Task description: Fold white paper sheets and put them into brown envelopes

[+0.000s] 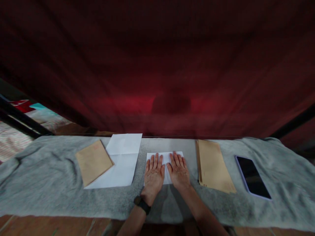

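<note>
A white sheet of paper [167, 179] lies on the grey cloth in front of me, looking folded to a smaller size. My left hand [154, 173] presses flat on its left half, fingers stretched forward, with a black watch on the wrist. On the right half rests my right hand [179, 170], also flat with the fingers slightly spread. Both palms cover much of the paper, and the thumbs nearly meet over its middle. Neither hand grips anything.
To the left, a brown envelope [93, 162] overlaps a larger creased white sheet [125, 167]. A stack of brown envelopes [214, 165] lies to the right, then a phone [253, 178] with a dark screen. Behind the grey cloth [61, 200] hangs a dark red curtain [157, 65].
</note>
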The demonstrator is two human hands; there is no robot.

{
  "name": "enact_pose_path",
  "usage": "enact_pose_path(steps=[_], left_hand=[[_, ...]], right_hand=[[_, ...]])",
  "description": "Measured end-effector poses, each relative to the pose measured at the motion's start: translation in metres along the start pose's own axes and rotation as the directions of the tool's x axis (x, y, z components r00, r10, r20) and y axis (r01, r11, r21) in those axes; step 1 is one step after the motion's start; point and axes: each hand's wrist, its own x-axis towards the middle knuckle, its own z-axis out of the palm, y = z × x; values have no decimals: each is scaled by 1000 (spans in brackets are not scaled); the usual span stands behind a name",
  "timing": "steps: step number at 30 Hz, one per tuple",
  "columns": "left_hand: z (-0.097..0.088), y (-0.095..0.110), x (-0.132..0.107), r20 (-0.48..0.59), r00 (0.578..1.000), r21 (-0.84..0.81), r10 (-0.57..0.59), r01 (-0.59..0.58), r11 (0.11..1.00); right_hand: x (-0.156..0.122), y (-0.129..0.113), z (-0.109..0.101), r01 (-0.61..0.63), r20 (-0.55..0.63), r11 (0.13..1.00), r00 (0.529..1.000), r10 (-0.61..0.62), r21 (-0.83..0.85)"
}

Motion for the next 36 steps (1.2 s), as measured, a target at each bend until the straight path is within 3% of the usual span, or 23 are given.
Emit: enact_pose_path(steps=[19, 36], left_hand=[[-6, -4, -7, 38, 999, -47, -10, 11, 999], [-10, 9, 1, 39, 999, -54, -17, 19, 998]], right_hand=[[-6, 8, -3, 23, 9, 999, 1000, -23, -36], [-7, 10, -8, 36, -1, 999, 999, -36, -26]])
